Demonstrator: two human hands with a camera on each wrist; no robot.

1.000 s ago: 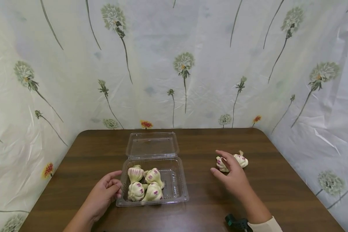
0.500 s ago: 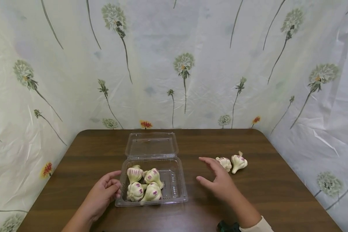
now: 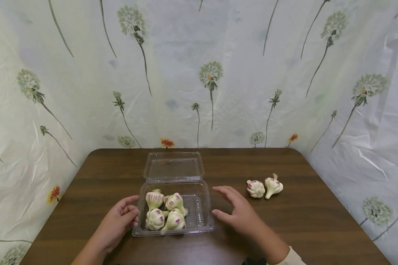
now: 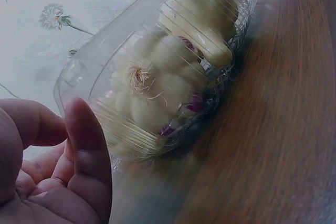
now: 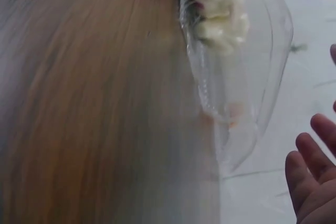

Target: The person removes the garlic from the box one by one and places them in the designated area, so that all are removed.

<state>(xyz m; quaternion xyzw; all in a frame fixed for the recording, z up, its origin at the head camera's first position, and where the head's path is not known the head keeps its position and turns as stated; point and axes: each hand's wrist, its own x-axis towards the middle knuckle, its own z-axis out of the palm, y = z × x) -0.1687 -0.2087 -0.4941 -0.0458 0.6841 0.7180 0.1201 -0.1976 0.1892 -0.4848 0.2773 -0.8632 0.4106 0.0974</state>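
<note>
A clear plastic clamshell container (image 3: 203, 206) sits on the table with its lid (image 3: 174, 165) folded back. Inside, garlic bulbs (image 3: 175, 219) fill the left and middle, with bare floor on the right. At the left rim my left hand (image 3: 117, 222) pinches the edge between thumb and curled fingers; the left wrist view shows the thumb (image 4: 86, 135) against the rim. Just off the right wall my right hand (image 3: 238, 211) holds nothing, thumb and fingers spread apart. Beyond it, one garlic bulb (image 3: 255, 188) lies beside another garlic bulb (image 3: 273, 187) on the table.
The brown wooden table (image 3: 305, 217) has rounded far corners. Behind it and along both sides hangs a pale curtain (image 3: 172, 73) printed with dandelions. A dark device (image 3: 253, 261) shows near the right wrist at the bottom edge.
My right hand has moved left, away from the two loose garlic bulbs to the container's right side, uncovering them. The left hand and the container have stayed in place.
</note>
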